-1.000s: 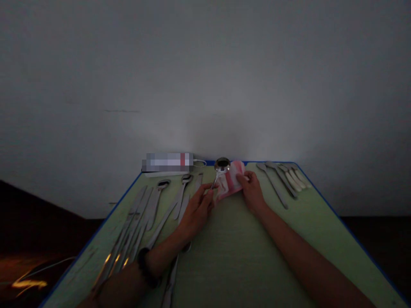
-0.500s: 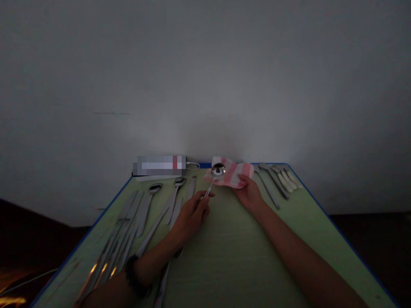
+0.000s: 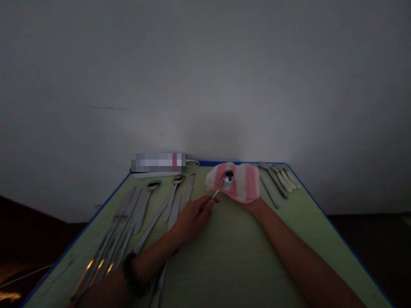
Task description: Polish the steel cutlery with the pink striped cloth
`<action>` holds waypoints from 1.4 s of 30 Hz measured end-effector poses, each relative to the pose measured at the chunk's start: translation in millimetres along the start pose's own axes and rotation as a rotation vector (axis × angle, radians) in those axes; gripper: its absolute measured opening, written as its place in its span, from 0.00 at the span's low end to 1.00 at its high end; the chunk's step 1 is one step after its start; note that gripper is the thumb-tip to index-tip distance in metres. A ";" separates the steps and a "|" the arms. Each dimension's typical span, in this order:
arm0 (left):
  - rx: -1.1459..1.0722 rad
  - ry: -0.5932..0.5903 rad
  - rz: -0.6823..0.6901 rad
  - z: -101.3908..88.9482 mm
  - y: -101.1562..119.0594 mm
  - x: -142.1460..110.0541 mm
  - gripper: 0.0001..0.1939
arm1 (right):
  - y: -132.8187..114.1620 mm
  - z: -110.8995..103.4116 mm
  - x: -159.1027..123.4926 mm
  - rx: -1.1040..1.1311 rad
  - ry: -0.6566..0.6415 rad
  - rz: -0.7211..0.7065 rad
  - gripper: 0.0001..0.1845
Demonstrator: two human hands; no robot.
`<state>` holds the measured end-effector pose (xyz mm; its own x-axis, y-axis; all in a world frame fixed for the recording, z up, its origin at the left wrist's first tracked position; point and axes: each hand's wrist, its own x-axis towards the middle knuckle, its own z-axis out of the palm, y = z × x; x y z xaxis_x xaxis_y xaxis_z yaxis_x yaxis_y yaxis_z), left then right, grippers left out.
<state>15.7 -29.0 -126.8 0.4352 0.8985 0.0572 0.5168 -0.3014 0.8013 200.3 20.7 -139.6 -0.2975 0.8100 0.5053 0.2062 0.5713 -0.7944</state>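
My left hand (image 3: 196, 214) is closed round the handle of a shiny metal spoon (image 3: 227, 177), its bowl pointing up and away to the right. Behind and under the bowl spreads a pink-and-white striped cloth (image 3: 249, 184). My right hand (image 3: 251, 205) holds this cloth from below; it covers the fingers, and only the heel of the hand and the wrist show. The bowl lies against the cloth or just over it; I cannot tell which.
On the left of the green table (image 3: 224, 265) lie several knives (image 3: 126, 203), forks and spoons (image 3: 153, 185). More cutlery, some with white handles (image 3: 287, 179), lies at the back right. A blurred-out box-like object (image 3: 157, 163) with a white cable stands by the wall (image 3: 205, 77).
The cloth has opened out over my right hand and now hides its fingers. The spoon bowl has moved right and slightly down, onto or over the cloth's middle.
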 end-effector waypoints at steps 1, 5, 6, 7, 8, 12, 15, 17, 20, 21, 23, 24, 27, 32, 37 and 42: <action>0.023 -0.007 0.023 -0.1 0.2 -0.3 0.20 | 1.0 2.0 -2.4 -0.017 0.002 0.015 0.29; 0.103 -0.068 0.081 -1.3 2.2 -0.5 0.17 | 3.4 7.9 -13.9 0.291 0.069 0.250 0.20; 0.117 -0.083 0.083 -1.4 2.3 -0.4 0.17 | 3.9 8.7 -15.5 0.404 0.076 0.331 0.19; 0.128 -0.093 0.081 -1.5 2.1 -0.3 0.17 | 4.5 9.4 -16.3 0.520 0.087 0.413 0.18; 0.137 -0.099 0.079 -1.3 1.5 -0.1 0.17 | 5.1 9.9 -16.4 0.626 0.102 0.484 0.17; 0.173 -0.097 0.078 0.4 -3.3 0.6 0.17 | 5.6 9.8 -14.4 0.734 0.168 0.530 0.17; 0.184 -0.108 0.076 1.0 -5.6 0.5 0.16 | 3.9 6.8 -14.4 0.717 0.138 0.514 0.16; 0.175 -0.125 0.072 0.5 -5.6 0.2 0.16 | 3.0 4.4 -15.0 0.709 0.101 0.518 0.16; 0.151 -0.142 0.061 -0.8 -4.5 -0.3 0.16 | 3.5 2.8 -15.3 0.698 0.076 0.527 0.16; 0.144 -0.141 0.057 -1.1 -4.2 -0.5 0.16 | 3.8 3.2 -15.1 0.679 0.075 0.517 0.15; 0.125 -0.138 0.059 -1.5 -3.5 -0.6 0.16 | 4.3 5.0 -14.2 0.580 0.096 0.470 0.14; 0.112 -0.136 0.064 -1.6 -3.0 -0.6 0.16 | 4.2 6.3 -13.8 0.499 0.116 0.447 0.14; 0.076 -0.133 0.052 -2.4 -0.1 -0.5 0.16 | 3.7 11.4 -13.7 0.259 0.229 0.433 0.18; -0.014 -0.194 0.032 -5.2 4.8 -2.2 0.17 | 3.9 16.6 -14.1 0.318 0.491 0.520 0.23; -0.017 -0.303 0.085 -4.8 4.8 -4.8 0.19 | -4.7 19.0 -9.3 0.579 0.584 0.622 0.26; 0.044 -0.273 0.085 0.3 1.4 -4.3 0.18 | -18.2 43.4 -10.1 0.722 0.705 0.759 0.22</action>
<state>14.8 -33.4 -126.1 0.6578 0.7519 -0.0438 0.4984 -0.3910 0.7738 159.1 -3.7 -144.8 0.2790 0.9229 -0.2653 -0.5143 -0.0897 -0.8529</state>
